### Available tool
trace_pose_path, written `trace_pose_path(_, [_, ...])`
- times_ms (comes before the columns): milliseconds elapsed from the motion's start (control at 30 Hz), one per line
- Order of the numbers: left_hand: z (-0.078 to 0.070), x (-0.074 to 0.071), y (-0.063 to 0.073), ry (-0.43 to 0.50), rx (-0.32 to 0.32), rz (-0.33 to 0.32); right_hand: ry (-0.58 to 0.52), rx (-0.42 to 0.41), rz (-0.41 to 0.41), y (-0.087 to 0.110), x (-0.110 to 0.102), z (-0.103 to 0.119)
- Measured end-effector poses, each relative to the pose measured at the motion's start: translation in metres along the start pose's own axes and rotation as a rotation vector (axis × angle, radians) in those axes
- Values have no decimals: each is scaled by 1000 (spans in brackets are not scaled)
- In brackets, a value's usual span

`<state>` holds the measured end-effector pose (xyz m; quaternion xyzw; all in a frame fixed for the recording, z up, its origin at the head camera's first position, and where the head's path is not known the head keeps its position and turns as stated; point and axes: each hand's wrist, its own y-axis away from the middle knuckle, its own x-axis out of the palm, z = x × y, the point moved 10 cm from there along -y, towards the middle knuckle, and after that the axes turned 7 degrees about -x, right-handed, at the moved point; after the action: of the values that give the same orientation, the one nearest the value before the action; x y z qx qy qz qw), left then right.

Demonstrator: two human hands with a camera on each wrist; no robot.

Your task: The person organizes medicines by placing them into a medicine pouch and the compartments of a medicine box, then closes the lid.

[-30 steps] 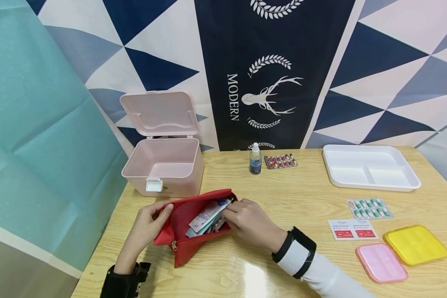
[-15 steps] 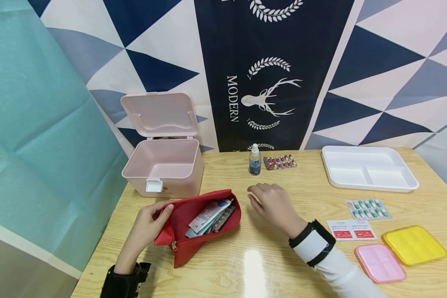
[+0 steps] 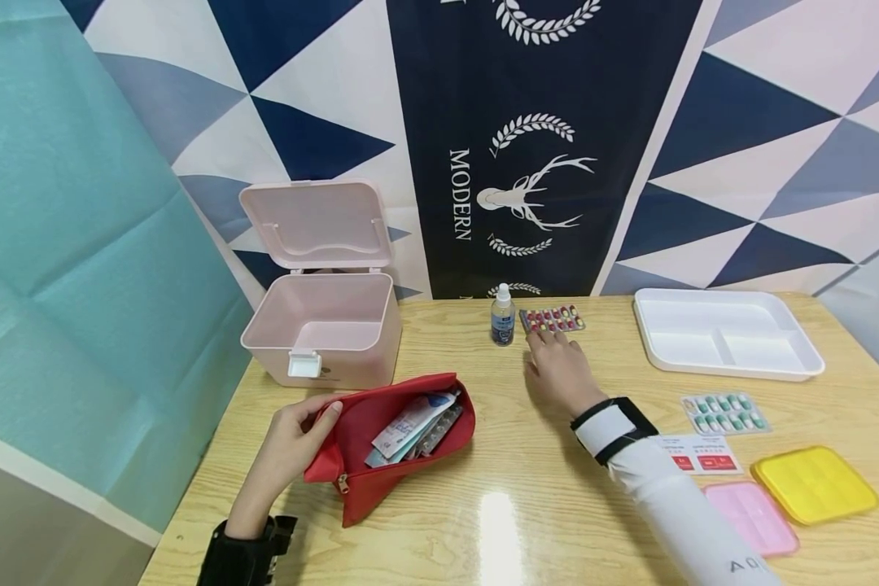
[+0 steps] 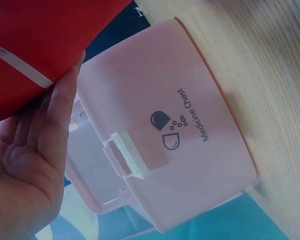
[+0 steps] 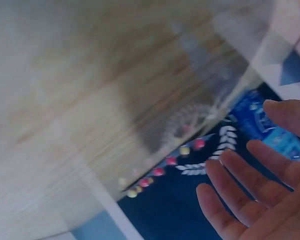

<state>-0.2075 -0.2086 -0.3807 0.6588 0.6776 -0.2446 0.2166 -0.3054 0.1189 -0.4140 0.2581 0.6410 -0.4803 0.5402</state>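
Note:
My left hand [image 3: 293, 443] grips the left edge of a red zipped pouch [image 3: 410, 478], thumb over the rim, and its mouth gapes. Inside lie paper-like packets [image 3: 410, 427] and a dark blister pack [image 3: 439, 431]. At the back of the table my right hand [image 3: 562, 373] reaches to the near edge of a blister pack of red and yellow capsules [image 3: 566, 317]. In the right wrist view its fingers [image 5: 250, 190] are spread and nothing lies between them; whether they touch the pack cannot be told. A small spray bottle [image 3: 502, 317] stands just left of that pack.
Behind the pouch stands a pink medicine chest [image 3: 359, 374] with its lid up. At the right are a white divided tray [image 3: 732, 370], a green-and-white capsule blister pack [image 3: 725, 413], a printed card [image 3: 710, 464], a yellow case [image 3: 813, 484] and a pink case [image 3: 758, 521], partly behind my sleeve.
My right hand has left the pouch's mouth and moved right and away from me to the red and yellow capsule pack. The left hand and pouch have stayed in place.

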Motion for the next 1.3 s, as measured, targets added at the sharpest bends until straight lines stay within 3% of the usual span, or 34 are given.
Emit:
trace_pose_path(300, [3, 2, 0, 16, -23, 15, 37, 96, 40, -15, 16, -30])
trace_pose_path(667, [5, 3, 1, 27, -35, 23, -7, 215, 144, -24, 38, -52])
trace_pose_path(1033, [6, 2, 0, 21, -50, 21, 12, 260, 206, -27, 47, -62])
trace_pose_path(1300, [6, 1, -1, 10, -47, 15, 121, 226, 203, -31, 44, -59])
